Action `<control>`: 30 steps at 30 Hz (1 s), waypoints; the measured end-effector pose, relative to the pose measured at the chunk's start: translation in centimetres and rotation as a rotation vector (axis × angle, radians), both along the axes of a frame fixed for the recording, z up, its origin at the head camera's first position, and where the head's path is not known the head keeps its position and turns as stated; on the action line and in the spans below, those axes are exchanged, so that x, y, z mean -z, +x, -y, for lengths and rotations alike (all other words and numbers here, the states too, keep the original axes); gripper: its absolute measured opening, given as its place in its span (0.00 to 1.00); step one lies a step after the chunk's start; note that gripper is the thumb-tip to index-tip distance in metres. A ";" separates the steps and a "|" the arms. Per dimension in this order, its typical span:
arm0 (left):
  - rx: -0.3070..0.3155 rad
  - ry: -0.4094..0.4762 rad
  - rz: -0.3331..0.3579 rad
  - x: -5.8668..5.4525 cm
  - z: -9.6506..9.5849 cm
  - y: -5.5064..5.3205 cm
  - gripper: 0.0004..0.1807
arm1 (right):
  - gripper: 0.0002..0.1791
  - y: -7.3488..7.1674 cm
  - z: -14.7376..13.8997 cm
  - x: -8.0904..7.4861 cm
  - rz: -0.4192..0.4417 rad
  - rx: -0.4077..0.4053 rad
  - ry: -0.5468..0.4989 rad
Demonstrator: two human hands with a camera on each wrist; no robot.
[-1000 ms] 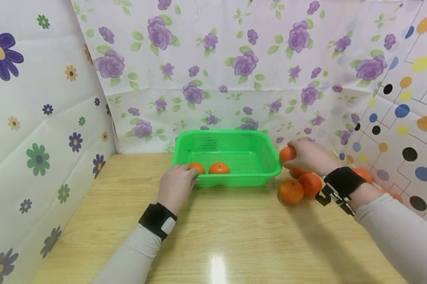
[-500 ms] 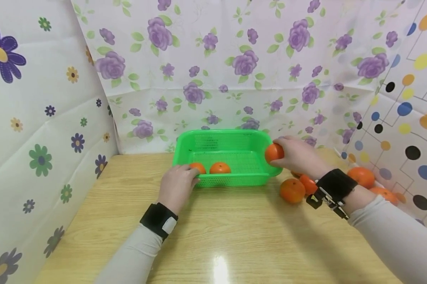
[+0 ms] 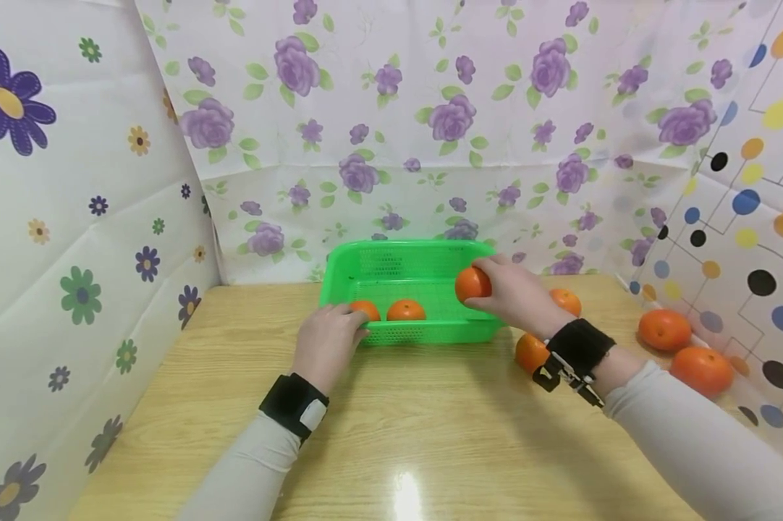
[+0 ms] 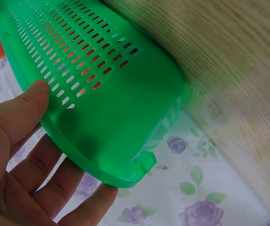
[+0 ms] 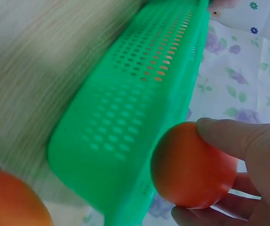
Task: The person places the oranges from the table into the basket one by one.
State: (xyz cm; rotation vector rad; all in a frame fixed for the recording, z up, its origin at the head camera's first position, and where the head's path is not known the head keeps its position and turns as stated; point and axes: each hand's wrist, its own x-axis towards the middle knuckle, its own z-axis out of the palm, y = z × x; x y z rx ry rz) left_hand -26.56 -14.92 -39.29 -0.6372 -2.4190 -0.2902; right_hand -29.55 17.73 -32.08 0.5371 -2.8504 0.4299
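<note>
A green plastic basket [image 3: 424, 332] with perforated walls stands near the back of the table. Two tangerines [image 3: 406, 310] lie inside it, by its front wall. My left hand [image 3: 328, 346] grips the front left of the rim; in the left wrist view the thumb [image 4: 33, 101] presses the outer wall, with the fingers on the rim's other side. Above the right part of the basket, my right hand [image 3: 518, 293] holds another tangerine [image 3: 472, 286] between thumb and fingers. The right wrist view shows this held tangerine [image 5: 191, 165] beside the basket's rim.
Loose tangerines [image 3: 701, 370] lie on the wooden table [image 3: 430, 420] right of the basket, one partly hidden behind my right wrist [image 3: 580, 351]. Flowered sheets [image 3: 391, 130] hang close behind the basket and on the left; a dotted sheet [image 3: 750, 239] hangs at the right.
My right hand has carried the tangerine leftward from beside the basket to over it. My left hand keeps its grip on the rim. More loose tangerines show on the right.
</note>
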 end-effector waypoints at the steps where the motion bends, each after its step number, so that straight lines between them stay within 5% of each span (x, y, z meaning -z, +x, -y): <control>1: 0.001 -0.001 -0.004 0.0 0.0 0.0 0.09 | 0.40 -0.1 0.2 0.2 -0.001 -0.005 -0.008; 30: -0.004 -0.005 -0.009 0.1 0.1 0.0 0.09 | 0.34 -2.5 3.3 3.5 0.097 -0.019 -0.068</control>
